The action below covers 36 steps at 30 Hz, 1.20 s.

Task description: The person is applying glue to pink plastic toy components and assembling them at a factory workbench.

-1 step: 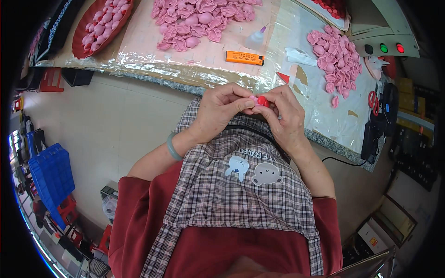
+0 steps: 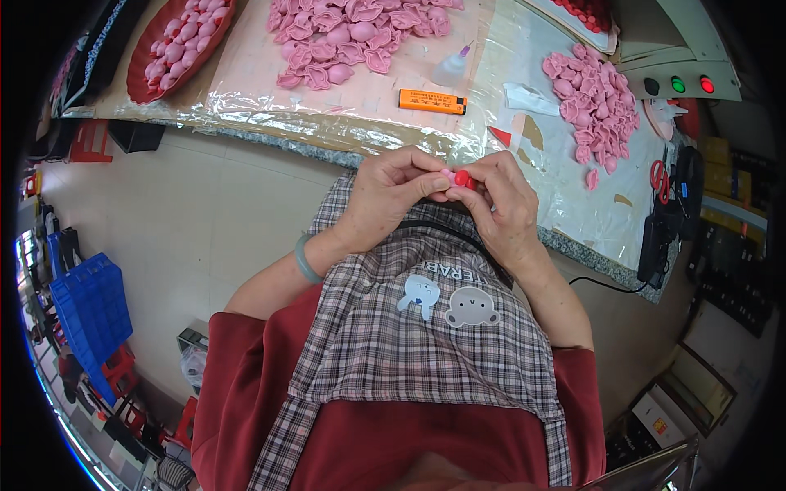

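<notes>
Close to the table's front edge, my two hands meet fingertip to fingertip. My left hand [image 2: 385,196] pinches a small pink piece [image 2: 448,174] between thumb and forefinger. Against it sits a glossy red rounded piece [image 2: 464,177], pinched by my right hand [image 2: 509,204]. The fingers cover much of both pieces, and whether they are joined I cannot tell. Ahead on the table lies a heap of pink petal-like pieces [image 2: 350,53], with a second pink heap [image 2: 591,106] to the right.
An orange box cutter [image 2: 432,102] and a small clear needle-tipped bottle [image 2: 450,69] lie beyond my hands. A red tray [image 2: 141,88] of pink and red pieces stands far left. At right are red-handled scissors [image 2: 659,182] and a machine [image 2: 679,61] with lit green and red buttons.
</notes>
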Available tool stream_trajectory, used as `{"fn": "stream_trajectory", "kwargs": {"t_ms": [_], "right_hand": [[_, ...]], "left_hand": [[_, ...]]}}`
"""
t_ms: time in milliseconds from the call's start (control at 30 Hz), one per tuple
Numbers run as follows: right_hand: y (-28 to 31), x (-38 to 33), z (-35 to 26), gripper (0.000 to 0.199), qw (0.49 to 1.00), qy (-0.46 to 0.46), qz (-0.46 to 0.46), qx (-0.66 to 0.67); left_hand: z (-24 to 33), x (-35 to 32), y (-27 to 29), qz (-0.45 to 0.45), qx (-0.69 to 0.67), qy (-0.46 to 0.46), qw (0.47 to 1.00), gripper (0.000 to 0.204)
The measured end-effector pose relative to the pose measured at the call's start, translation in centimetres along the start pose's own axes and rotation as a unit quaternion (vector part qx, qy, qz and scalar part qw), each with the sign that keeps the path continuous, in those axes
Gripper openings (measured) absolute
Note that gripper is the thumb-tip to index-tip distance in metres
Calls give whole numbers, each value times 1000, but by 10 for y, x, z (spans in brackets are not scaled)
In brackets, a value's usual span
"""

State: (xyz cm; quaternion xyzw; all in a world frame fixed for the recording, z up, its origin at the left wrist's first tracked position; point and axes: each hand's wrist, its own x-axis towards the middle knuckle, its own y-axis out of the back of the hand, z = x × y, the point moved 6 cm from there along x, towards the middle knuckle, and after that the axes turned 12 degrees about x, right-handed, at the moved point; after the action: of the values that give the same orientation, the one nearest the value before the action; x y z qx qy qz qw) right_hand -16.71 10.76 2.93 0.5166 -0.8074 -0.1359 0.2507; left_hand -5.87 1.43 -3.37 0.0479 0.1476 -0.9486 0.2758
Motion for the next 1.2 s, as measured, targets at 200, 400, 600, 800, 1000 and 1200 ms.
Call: {"fn": "stream_trajectory", "kwargs": {"t_ms": [200,400,600,800,1000,1200], "right_hand": [[-7,-4,-3,22,997,54,18,-55],[-7,-3,-5,22,996,60,35,-55],[5,6,-24,28,981,143,42,-124],[1,-1,-28,34,971,190,53,-137],[8,-2,-21,39,989,144,28,-34],[6,-4,-21,37,989,134,8,-69]], "left_hand": [[-4,0,3,-3,9,9,1000,14],[-3,2,6,-10,21,13,1000,16],[17,0,-4,-36,-50,-29,998,33],[16,-4,-5,-63,-26,-7,998,46],[20,-5,-4,-101,-26,9,994,47],[18,-4,-9,-98,-25,-13,995,46]]}}
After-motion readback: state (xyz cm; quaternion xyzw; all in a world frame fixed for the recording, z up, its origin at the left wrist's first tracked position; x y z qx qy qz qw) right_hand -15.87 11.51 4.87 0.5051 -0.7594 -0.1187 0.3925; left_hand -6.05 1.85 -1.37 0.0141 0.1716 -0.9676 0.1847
